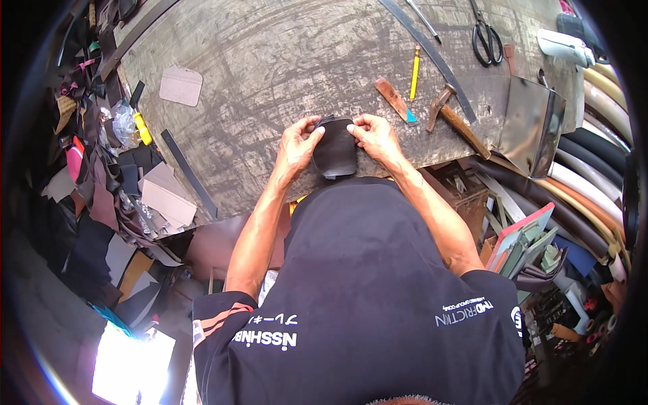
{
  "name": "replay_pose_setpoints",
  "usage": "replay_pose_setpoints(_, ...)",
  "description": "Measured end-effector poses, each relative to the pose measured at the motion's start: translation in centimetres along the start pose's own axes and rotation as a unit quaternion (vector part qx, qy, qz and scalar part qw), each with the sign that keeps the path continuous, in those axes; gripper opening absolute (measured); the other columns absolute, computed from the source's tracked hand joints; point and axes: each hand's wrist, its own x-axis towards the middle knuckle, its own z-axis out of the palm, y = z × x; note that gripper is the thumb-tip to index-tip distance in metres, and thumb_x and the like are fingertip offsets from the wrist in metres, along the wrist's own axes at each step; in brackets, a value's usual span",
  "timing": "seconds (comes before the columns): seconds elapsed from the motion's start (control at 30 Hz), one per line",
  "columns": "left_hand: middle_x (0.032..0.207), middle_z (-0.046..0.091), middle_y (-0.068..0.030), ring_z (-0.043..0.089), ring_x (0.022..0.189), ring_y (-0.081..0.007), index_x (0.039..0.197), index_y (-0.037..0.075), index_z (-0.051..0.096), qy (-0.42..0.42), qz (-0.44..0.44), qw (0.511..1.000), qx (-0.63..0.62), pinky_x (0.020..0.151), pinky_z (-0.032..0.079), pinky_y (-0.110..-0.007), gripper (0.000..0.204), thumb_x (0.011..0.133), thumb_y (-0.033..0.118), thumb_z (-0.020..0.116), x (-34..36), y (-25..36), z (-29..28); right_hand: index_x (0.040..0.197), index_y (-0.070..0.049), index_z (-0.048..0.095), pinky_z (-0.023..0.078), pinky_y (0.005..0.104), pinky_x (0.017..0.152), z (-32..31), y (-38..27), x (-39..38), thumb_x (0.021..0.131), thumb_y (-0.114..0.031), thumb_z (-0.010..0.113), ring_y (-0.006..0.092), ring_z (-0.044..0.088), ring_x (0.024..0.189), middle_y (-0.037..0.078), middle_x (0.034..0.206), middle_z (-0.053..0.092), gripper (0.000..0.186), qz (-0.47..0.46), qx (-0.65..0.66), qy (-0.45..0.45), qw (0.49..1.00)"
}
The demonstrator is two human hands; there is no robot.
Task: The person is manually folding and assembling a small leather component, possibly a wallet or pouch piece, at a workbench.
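Black leather piece sits at bench edge, long axis 12-to-6, bulk toward 6, left hand pinching its 10 o'clock side, right hand its 1 o'clock corner, equally near.

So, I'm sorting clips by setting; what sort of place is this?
Probably a leatherworking workshop, or something similar: a hammer lies on the worn worktable, rolls of sheet material are stacked at right, and scraps are heaped at left.

There are two hands, one hammer, one pair of scissors
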Motion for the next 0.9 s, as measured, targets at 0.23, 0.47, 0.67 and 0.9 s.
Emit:
replay_pose_setpoints(0.23,0.092,0.068,-0.0005,0.061,0.08,-0.0063,0.12,0.001,0.065,-0.089,-0.032,0.995,0.015,0.07,0.05,-0.023,0.03,0.092,0.01,0.069,1.8,0.3,-1.6,0.095,-0.002,0.07,0.05,0.031,0.063,0.3,0.2,-0.1,0.086,-0.022,0.071,0.0119,0.063,0.068,0.005,0.075,0.069,0.022,-0.014,-0.034,0.022,0.999)
replay_pose_setpoints(0.47,0.094,0.069,-0.0007,0.061,0.082,-0.007,0.112,0.001,0.068,-0.044,-0.031,0.999,0.004,0.073,0.05,-0.023,0.023,0.09,0.01,0.071,1.3,1.2,-0.5,0.096,-0.001,0.07,0.049,0.0291,0.062,0.2,0.2,-0.4,0.088,-0.02,0.071,0.0096,0.06,0.068,0.003,0.074,0.068,0.021,-0.012,0.025,0.018,0.999)
replay_pose_setpoints(0.67,0.099,0.07,-0.0022,0.062,0.089,-0.0087,0.112,0.001,0.067,-0.013,0.001,0.998,-0.054,0.081,0.049,-0.023,0.023,0.09,0.008,0.071,-0.6,1.6,-0.1,0.097,-0.001,0.069,0.05,0.0274,0.067,0.0,0.0,-1.8,0.088,-0.021,0.071,0.0102,0.061,0.075,0.004,0.084,0.069,0.021,-0.053,0.038,-0.004,0.998)
replay_pose_setpoints(0.9,0.102,0.069,-0.0037,0.063,0.093,-0.0096,0.114,0.0,0.066,0.0,0.075,0.986,-0.148,0.085,0.05,-0.025,0.024,0.09,0.003,0.07,-4.6,2.8,-0.5,0.098,0.0,0.07,0.051,0.0268,0.081,-0.4,-2.2,-3.6,0.089,-0.016,0.074,0.0106,0.062,0.089,0.007,0.104,0.069,0.019,-0.177,0.21,-0.077,0.959)
